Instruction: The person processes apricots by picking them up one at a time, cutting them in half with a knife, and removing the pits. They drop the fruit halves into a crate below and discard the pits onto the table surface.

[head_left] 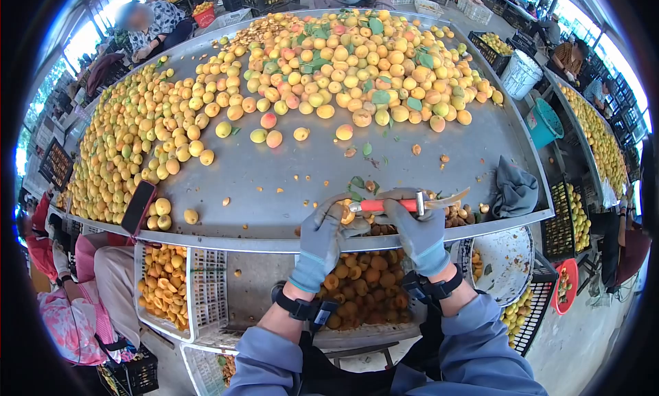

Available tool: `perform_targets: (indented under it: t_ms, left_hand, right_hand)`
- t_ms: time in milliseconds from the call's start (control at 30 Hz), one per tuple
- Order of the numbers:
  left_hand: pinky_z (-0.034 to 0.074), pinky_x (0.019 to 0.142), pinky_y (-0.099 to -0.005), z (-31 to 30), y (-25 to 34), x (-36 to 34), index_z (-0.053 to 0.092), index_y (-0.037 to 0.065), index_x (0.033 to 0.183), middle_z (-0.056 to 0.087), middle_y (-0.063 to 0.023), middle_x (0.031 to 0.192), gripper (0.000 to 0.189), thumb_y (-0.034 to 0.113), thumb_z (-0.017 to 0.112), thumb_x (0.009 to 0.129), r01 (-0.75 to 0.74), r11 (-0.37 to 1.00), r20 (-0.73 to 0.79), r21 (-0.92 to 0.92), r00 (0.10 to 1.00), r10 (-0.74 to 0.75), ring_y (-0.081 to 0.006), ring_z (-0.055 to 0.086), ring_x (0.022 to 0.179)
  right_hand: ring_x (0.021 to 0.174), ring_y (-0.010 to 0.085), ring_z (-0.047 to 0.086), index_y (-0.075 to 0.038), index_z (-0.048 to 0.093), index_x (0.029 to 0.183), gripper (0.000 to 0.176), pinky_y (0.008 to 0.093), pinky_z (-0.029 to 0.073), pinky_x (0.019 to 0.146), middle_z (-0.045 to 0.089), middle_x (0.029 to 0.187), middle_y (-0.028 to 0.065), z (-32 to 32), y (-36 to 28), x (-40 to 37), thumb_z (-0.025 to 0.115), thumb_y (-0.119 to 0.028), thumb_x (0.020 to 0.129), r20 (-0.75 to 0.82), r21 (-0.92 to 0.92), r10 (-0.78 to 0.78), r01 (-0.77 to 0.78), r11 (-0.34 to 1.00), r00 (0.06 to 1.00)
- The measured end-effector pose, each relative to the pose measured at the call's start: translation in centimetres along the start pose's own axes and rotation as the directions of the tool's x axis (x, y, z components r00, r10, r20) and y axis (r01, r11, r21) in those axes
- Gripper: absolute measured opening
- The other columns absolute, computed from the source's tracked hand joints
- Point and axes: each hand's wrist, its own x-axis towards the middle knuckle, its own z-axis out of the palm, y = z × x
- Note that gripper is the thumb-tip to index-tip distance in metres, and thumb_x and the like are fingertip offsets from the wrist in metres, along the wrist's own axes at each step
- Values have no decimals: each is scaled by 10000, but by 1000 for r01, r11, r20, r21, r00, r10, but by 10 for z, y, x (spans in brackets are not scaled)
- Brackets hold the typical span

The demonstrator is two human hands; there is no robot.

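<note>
Both my hands wear grey gloves over the near edge of the metal table (pixel 288 244). My left hand (pixel 320 230) is closed around an apricot (pixel 348 215), partly hidden by its fingers. My right hand (pixel 417 233) grips a knife (pixel 374 206) by its red handle. The knife lies crosswise, its stained blade pointing right and the handle's end close to the apricot. Beneath my hands, pits and scraps (pixel 458 216) lie along the table edge. A large heap of whole apricots (pixel 357 63) covers the far side, with leaves mixed in.
Below the edge stand a crate of dark apricot pieces (pixel 367 286) and a white crate of halves (pixel 163 286). A phone (pixel 139 207) leans at the left, a grey cloth (pixel 515 188) lies right. A white basin (pixel 502 262) sits below right. Other people work around.
</note>
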Motion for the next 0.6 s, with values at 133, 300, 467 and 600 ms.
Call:
perform_targets:
  t_ms: [133,300,467,600]
  left_hand:
    - [604,858,-473,4,8,-1,495,-68,1321,652,-212,1139,398,239,444,1072,12,997,5,-80,1000,-12,-327,708,949]
    - [604,850,-457,1,13,-2,514,-63,1295,656,-213,1132,419,284,439,1074,110,958,34,-266,994,-104,-312,709,935]
    - [600,848,-468,2,17,2,563,-25,1223,674,-180,1073,320,241,507,1055,171,905,50,-390,985,-165,-273,708,883]
    - [607,780,-414,0,12,8,580,-4,1161,693,-131,940,262,219,577,1024,144,926,-86,-349,979,-184,-198,674,757]
  right_hand:
    - [888,202,696,61,664,1056,151,369,644,784,688,986,133,4,-2,0,640,-18,930,-45,218,102,-90,972,994]
    - [937,272,714,59,639,1101,199,400,638,786,685,1047,170,4,0,3,590,-87,975,-17,315,213,-197,928,977]
    - [955,292,715,61,621,1116,213,406,636,793,679,1043,168,8,-1,3,592,-99,978,35,366,199,-198,909,979]
    - [976,294,713,85,612,1124,216,409,642,809,672,1101,202,6,-6,4,586,-77,982,-8,401,169,-152,903,986]
